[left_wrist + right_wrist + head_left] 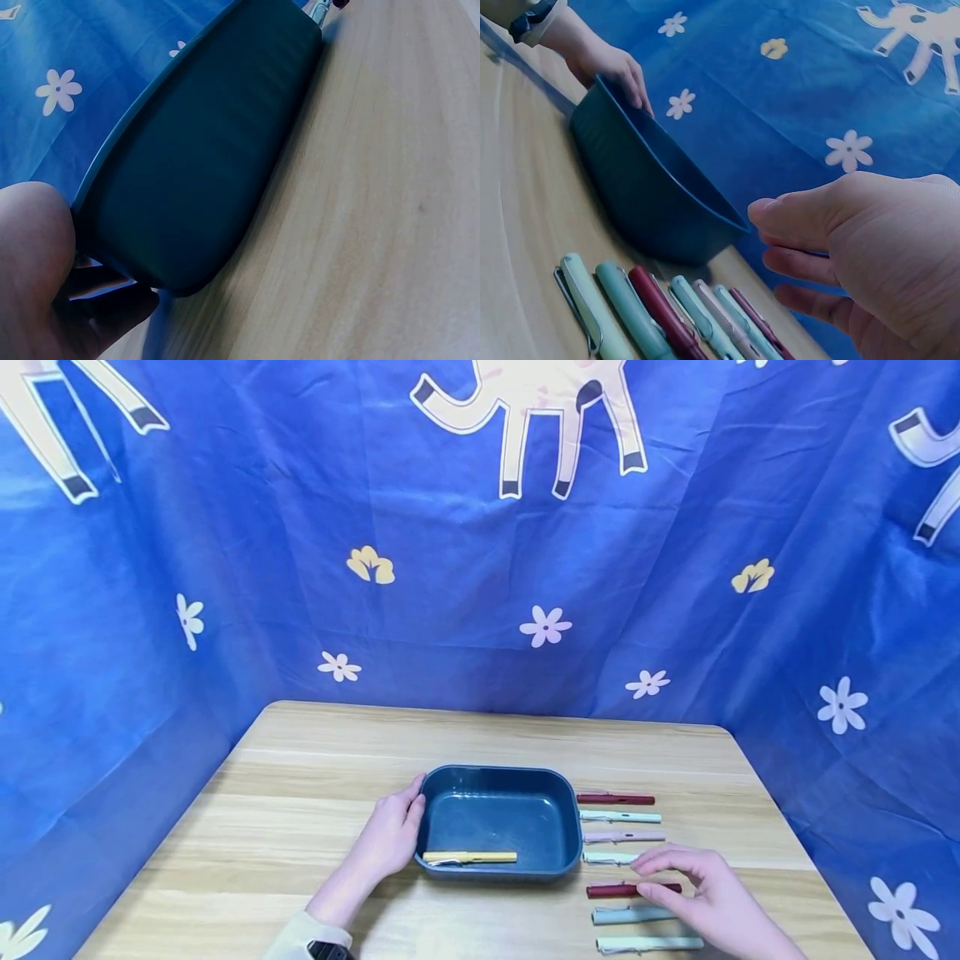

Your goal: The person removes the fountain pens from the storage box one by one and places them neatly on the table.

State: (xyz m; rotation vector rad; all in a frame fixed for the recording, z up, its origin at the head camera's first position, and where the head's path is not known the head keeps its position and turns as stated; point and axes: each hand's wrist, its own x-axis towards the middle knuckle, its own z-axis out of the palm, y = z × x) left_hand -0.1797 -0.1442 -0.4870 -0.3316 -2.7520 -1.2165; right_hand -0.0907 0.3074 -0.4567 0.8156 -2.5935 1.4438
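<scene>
A dark blue rectangular box with rounded corners stands on the table, one yellow pen lying inside along its near wall. My left hand grips the box's left end, thumb over the rim. To the right of the box, several pens lie in a column. My right hand is over their right ends with nothing between its loosely bent fingers. Nearest those fingers are a mint pen and a dark red pen. Clips show on the light green pen and others in the right wrist view.
Farther up the column lie a lilac pen, a pale mint pen and another dark red pen. Closer to me are a blue-green pen and a light green one. A blue patterned curtain surrounds the wooden table.
</scene>
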